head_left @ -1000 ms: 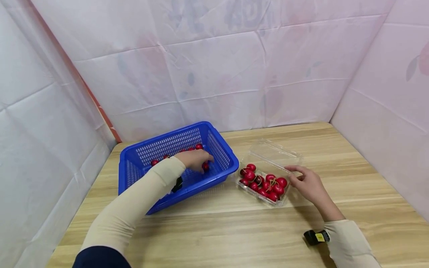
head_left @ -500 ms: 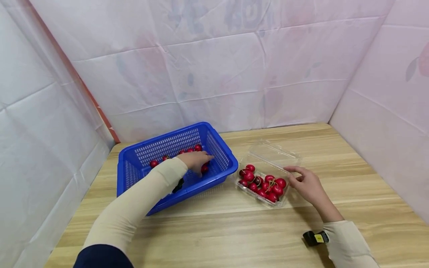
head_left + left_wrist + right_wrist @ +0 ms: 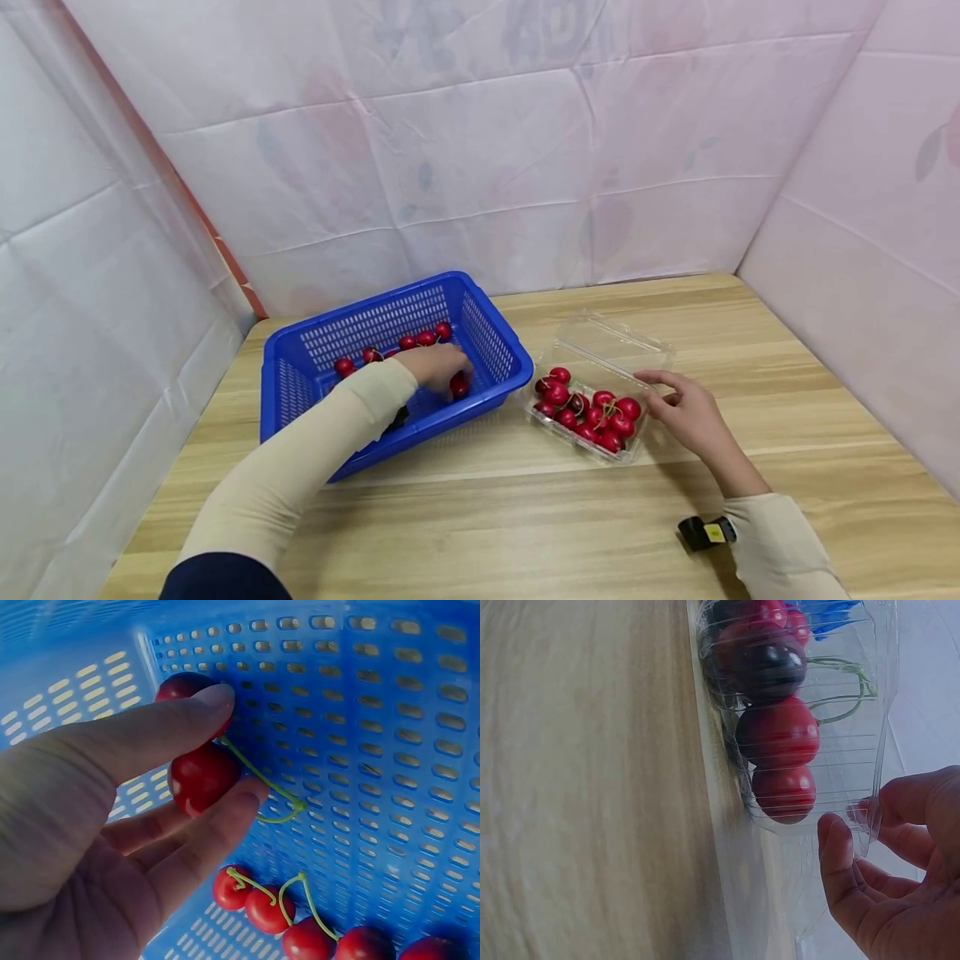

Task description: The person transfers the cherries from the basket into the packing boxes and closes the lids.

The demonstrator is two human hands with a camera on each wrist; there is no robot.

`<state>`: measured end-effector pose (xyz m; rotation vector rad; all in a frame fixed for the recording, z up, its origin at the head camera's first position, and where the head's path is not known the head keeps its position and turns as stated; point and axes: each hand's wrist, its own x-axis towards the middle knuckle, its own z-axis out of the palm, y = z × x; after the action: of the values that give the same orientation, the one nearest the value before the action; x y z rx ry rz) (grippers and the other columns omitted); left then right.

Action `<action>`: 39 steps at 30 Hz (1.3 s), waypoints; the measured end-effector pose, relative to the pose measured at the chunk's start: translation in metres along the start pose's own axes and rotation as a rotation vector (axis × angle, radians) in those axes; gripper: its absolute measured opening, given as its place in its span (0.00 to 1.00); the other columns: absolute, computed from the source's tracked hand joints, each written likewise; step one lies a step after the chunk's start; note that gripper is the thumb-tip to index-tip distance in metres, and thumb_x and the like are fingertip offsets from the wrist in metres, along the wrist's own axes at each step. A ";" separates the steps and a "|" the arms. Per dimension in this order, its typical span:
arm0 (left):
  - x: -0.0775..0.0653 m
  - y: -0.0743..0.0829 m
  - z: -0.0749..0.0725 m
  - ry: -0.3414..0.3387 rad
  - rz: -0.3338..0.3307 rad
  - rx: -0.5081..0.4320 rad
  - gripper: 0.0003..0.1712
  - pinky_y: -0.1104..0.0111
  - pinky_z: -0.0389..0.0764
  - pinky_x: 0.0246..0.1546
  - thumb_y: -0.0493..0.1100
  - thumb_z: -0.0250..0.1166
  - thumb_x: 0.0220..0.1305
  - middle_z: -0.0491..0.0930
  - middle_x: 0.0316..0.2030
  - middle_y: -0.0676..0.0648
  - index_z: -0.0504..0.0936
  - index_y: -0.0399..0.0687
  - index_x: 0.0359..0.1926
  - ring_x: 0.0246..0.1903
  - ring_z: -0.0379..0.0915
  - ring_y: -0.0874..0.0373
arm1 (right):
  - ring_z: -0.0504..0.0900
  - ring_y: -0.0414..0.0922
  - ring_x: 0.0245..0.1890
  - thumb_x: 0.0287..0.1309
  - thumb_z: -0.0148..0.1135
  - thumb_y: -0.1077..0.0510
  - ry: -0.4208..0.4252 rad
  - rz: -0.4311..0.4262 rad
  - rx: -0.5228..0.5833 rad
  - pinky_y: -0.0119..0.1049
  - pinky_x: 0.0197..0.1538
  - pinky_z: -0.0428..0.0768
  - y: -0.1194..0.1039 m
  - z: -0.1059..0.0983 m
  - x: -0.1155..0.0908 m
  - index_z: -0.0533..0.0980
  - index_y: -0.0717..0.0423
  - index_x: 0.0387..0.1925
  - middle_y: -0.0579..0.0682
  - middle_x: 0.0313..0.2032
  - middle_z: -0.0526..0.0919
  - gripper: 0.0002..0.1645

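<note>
Inside the blue plastic basket (image 3: pixel 491 392), my left hand (image 3: pixel 437 367) holds a pair of red cherries (image 3: pixel 202 780) between thumb and fingers. Their green stems join, as the left wrist view shows. The thumb lies over the upper cherry and the fingers curl below the lower one. My right hand (image 3: pixel 693 417) pinches the right edge of a clear plastic clamshell box (image 3: pixel 877 761), thumb on one side of the rim and fingers on the other. Red cherries (image 3: pixel 587 412) with green stems fill the box's lower half, and its lid (image 3: pixel 615 343) is folded back.
More cherries (image 3: pixel 426 337) lie along the far side of the basket, some hidden by my left forearm. The basket and box stand side by side on a wooden table (image 3: pixel 480 533). Pale printed sheets (image 3: pixel 480 150) wall the back and both sides.
My left hand has shifted slightly within the basket and its fingers have drawn in around the cherries. My right hand stays at the edge of the clamshell box.
</note>
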<state>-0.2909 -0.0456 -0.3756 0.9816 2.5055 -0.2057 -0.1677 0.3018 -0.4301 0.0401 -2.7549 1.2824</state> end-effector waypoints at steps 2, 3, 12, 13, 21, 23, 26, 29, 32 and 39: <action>0.000 0.000 0.000 -0.002 0.006 -0.008 0.17 0.66 0.77 0.48 0.40 0.73 0.52 0.79 0.43 0.51 0.84 0.53 0.45 0.46 0.73 0.57 | 0.78 0.41 0.23 0.66 0.53 0.61 0.000 -0.003 0.004 0.32 0.19 0.66 0.000 0.000 0.000 0.73 0.62 0.57 0.63 0.35 0.83 0.20; 0.000 -0.001 0.000 -0.005 0.010 -0.010 0.16 0.65 0.77 0.48 0.40 0.73 0.52 0.79 0.42 0.51 0.84 0.53 0.45 0.45 0.73 0.57 | 0.78 0.40 0.23 0.66 0.53 0.61 0.000 -0.003 0.005 0.32 0.18 0.66 0.000 0.000 0.000 0.73 0.62 0.57 0.63 0.35 0.83 0.20; -0.007 -0.005 -0.002 -0.019 0.026 -0.026 0.16 0.66 0.77 0.46 0.39 0.75 0.50 0.80 0.41 0.53 0.84 0.54 0.42 0.44 0.73 0.58 | 0.78 0.41 0.24 0.65 0.53 0.62 -0.001 0.001 0.001 0.32 0.18 0.66 0.000 0.000 0.000 0.73 0.62 0.57 0.62 0.33 0.84 0.20; -0.009 -0.006 -0.003 -0.016 0.025 -0.028 0.16 0.67 0.77 0.46 0.40 0.75 0.50 0.80 0.41 0.53 0.85 0.54 0.42 0.43 0.74 0.59 | 0.78 0.41 0.24 0.65 0.53 0.62 -0.002 0.001 0.000 0.32 0.18 0.66 0.000 0.001 0.000 0.73 0.62 0.57 0.62 0.33 0.83 0.20; -0.026 -0.010 -0.030 0.012 0.028 -0.120 0.17 0.67 0.79 0.44 0.35 0.73 0.50 0.82 0.42 0.51 0.85 0.49 0.43 0.43 0.76 0.58 | 0.79 0.43 0.25 0.66 0.52 0.61 -0.005 0.001 -0.007 0.33 0.19 0.66 0.000 0.001 0.000 0.73 0.62 0.58 0.62 0.33 0.83 0.20; -0.030 -0.010 -0.039 0.041 0.031 -0.142 0.16 0.67 0.79 0.43 0.35 0.73 0.50 0.81 0.41 0.50 0.84 0.48 0.42 0.43 0.76 0.57 | 0.79 0.41 0.25 0.66 0.52 0.60 -0.003 -0.001 -0.007 0.33 0.19 0.66 0.000 0.001 0.000 0.73 0.61 0.58 0.63 0.35 0.83 0.20; -0.037 -0.010 -0.053 0.093 0.043 -0.134 0.15 0.66 0.79 0.44 0.37 0.74 0.51 0.81 0.40 0.50 0.84 0.49 0.41 0.42 0.75 0.56 | 0.79 0.40 0.25 0.67 0.53 0.60 -0.002 -0.002 -0.008 0.33 0.20 0.67 -0.001 0.001 0.001 0.73 0.61 0.58 0.64 0.37 0.82 0.20; -0.044 -0.008 -0.063 0.136 0.053 -0.108 0.15 0.65 0.78 0.44 0.38 0.74 0.51 0.80 0.40 0.51 0.84 0.50 0.42 0.42 0.73 0.56 | 0.80 0.41 0.26 0.67 0.53 0.60 -0.001 -0.004 -0.006 0.33 0.20 0.67 -0.002 0.001 0.001 0.73 0.62 0.57 0.64 0.37 0.82 0.20; -0.050 -0.004 -0.069 0.174 0.053 -0.097 0.15 0.64 0.77 0.45 0.39 0.74 0.52 0.78 0.41 0.50 0.84 0.51 0.43 0.43 0.71 0.54 | 0.78 0.41 0.24 0.67 0.52 0.60 0.000 -0.004 -0.013 0.33 0.19 0.66 -0.001 0.001 0.001 0.73 0.61 0.58 0.63 0.35 0.83 0.20; -0.059 0.008 -0.079 0.244 0.055 -0.105 0.17 0.64 0.77 0.48 0.42 0.73 0.54 0.76 0.44 0.47 0.83 0.50 0.46 0.46 0.69 0.53 | 0.77 0.41 0.23 0.66 0.53 0.60 0.003 -0.009 -0.019 0.32 0.19 0.66 0.000 0.001 0.001 0.73 0.61 0.57 0.62 0.35 0.83 0.20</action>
<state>-0.2744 -0.0533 -0.2779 1.0875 2.6715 0.0666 -0.1685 0.3009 -0.4302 0.0495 -2.7606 1.2526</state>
